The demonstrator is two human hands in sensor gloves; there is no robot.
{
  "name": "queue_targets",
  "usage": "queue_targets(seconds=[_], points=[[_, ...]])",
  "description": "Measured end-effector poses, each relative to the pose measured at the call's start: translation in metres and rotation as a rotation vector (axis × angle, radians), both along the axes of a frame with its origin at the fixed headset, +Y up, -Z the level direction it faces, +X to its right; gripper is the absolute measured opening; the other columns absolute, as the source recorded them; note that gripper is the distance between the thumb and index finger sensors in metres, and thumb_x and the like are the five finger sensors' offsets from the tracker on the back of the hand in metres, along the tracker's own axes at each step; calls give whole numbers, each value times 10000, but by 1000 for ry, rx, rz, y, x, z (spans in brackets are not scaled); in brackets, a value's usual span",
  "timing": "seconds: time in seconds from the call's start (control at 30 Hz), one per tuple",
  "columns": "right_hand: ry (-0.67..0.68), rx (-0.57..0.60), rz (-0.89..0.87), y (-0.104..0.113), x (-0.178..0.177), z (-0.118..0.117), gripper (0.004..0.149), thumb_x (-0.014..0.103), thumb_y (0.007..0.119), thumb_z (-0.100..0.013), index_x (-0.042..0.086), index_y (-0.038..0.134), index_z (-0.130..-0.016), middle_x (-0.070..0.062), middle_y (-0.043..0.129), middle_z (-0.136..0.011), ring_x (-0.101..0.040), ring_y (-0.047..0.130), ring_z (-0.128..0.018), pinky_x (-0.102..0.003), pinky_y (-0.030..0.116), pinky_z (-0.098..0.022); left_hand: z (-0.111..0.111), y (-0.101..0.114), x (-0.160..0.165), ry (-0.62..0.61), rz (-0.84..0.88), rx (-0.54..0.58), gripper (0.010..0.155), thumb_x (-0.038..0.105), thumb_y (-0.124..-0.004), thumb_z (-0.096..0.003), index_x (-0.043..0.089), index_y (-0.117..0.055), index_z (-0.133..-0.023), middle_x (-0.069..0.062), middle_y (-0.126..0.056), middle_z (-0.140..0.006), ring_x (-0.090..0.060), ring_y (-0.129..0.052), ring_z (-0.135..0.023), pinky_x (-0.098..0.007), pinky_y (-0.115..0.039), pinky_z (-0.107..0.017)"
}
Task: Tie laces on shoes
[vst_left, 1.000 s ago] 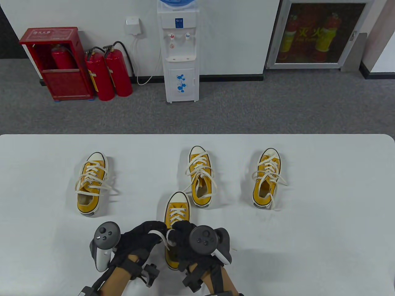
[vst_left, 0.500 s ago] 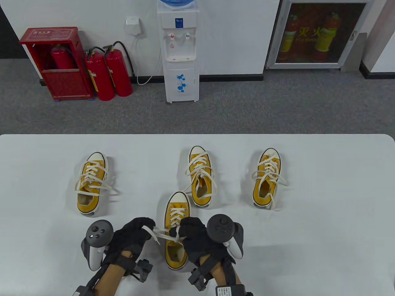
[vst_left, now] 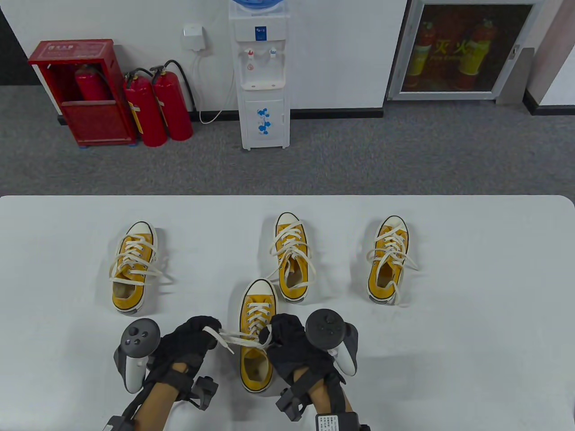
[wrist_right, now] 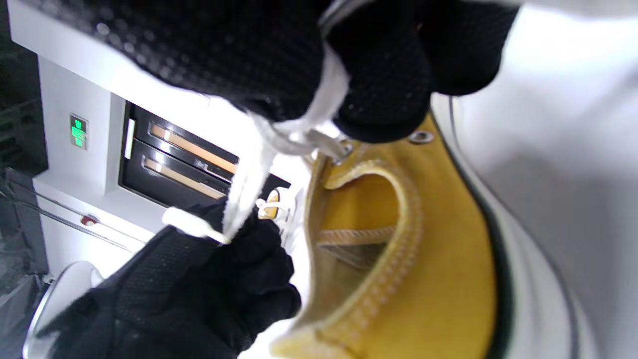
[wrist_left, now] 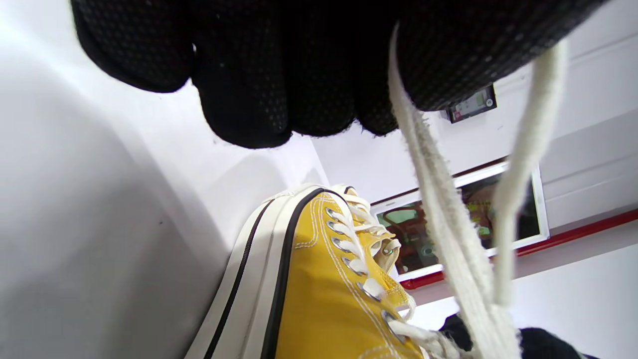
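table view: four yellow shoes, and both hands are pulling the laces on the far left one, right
Not quite. There are four yellow shoes, but the left hand and right hand pull the laces on the nearest shoe, in the middle, not the far left shoe. The table view shows it.

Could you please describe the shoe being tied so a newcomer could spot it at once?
On the white table, four yellow shoes stand. It is the nearest shoe, between the left hand and right hand; only its lace is held.

Gloved fingers (vst_left: 280,327) hide the knot — forearms (vst_left: 157,404) cut off below.
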State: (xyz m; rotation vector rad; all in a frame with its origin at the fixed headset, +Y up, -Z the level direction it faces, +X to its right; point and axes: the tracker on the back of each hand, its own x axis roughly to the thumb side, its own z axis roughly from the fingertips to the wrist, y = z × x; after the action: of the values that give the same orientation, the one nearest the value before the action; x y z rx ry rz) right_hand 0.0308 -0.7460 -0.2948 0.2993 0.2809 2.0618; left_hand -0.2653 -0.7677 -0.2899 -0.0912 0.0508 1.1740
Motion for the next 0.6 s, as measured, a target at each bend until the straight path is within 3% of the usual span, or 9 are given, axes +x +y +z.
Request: queue_targets(seconds=[0.27, 0.6], points=[[-21, 3, 44, 2, 4, -1, 388, 174, 892, -409, 225, 733, -760, -90, 512, -1000, -212, 939, -572, -537, 737, -591, 0, -2, -11, 69, 69, -18, 397, 462, -853, -456, 261, -888, -798, -40, -962, -796, -310, -1020, -583, -603, -761, -573], [-170, -7, -37, -6, 47, -12, 409, 151, 859, -393, 227, 754, -781, -72, 560, -985, -216, 899, -517, -549, 680, -596, -4, -12, -34, 107, 121, -96, 398, 463, -848, -465, 264, -880, -808, -42, -952, -809, -312, -1011, -596, -602, -751, -584]])
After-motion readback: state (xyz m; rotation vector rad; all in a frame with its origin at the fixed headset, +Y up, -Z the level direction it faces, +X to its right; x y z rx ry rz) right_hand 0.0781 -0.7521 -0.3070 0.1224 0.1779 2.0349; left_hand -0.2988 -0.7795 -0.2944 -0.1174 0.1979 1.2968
